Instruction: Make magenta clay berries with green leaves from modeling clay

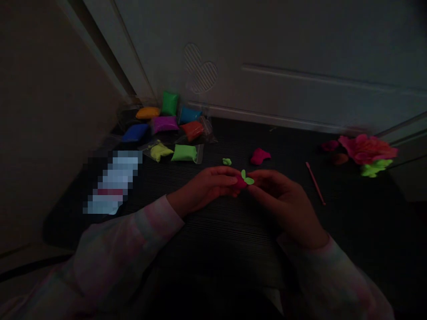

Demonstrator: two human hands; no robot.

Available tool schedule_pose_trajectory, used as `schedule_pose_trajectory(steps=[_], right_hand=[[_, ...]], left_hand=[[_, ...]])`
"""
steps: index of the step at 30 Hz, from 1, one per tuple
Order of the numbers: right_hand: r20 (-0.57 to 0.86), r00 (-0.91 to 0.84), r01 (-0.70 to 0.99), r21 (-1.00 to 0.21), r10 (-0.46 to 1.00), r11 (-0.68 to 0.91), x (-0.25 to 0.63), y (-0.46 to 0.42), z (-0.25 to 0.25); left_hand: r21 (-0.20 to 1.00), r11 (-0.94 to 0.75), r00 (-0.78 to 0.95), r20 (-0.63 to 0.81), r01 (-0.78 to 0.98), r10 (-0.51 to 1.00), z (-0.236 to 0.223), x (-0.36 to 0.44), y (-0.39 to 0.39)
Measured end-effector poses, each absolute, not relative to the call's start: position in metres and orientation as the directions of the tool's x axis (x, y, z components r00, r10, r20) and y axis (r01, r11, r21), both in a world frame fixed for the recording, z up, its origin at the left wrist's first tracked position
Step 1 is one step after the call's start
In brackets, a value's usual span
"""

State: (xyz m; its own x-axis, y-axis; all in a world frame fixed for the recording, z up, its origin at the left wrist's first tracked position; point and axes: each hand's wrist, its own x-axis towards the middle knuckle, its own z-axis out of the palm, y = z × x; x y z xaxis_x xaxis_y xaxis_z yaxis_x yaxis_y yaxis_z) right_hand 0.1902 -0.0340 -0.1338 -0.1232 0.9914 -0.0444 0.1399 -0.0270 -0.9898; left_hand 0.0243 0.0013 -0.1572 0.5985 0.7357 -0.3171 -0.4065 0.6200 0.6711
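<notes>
My left hand [211, 186] is closed around a small pink piece of modelling clay [240, 181], thumb on top. Two light-green clay leaves [247, 180] stick out from its upper right side. My right hand [287, 200] comes in from the right, thumb and forefinger pinched at the right-hand leaf. Its other fingers are curled behind and partly hidden. Just beyond my hands lie a small light-green clay bit [227, 162] and a larger pink clay lump [259, 156]. A thin pink modelling tool [315, 183] rests on the table right of my right hand.
Several clear bags of coloured clay, such as a purple pack [165, 124] and a light-green pack [184, 153], lie at the back left. A blurred-out pale object [115, 182] is at left. A pink clay flower [367, 149] stands back right. A white panel [283, 84] borders the dark table [207, 235].
</notes>
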Motion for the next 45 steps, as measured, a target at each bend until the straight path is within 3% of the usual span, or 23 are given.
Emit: schedule_pose_trajectory(steps=[15,37,45], right_hand=[[-0.021,-0.085,0.200,-0.980,0.996,-0.004,0.1897,-0.0342,-0.1323],[-0.027,-0.062,0.137,-0.990,0.998,-0.019,0.1882,-0.0347,-0.1323],[-0.060,-0.004,0.131,-0.990,0.998,-0.059,0.1889,-0.0335,-0.1326]], left_hand=[[0.687,0.612,0.601,-0.312,-0.392,0.736,-0.1569,0.0246,0.0018],[0.672,0.614,0.603,-0.302,-0.414,0.738,-0.1578,0.0238,0.0013],[0.723,0.563,0.589,-0.268,-0.400,0.762,-0.1544,0.0247,-0.0001]])
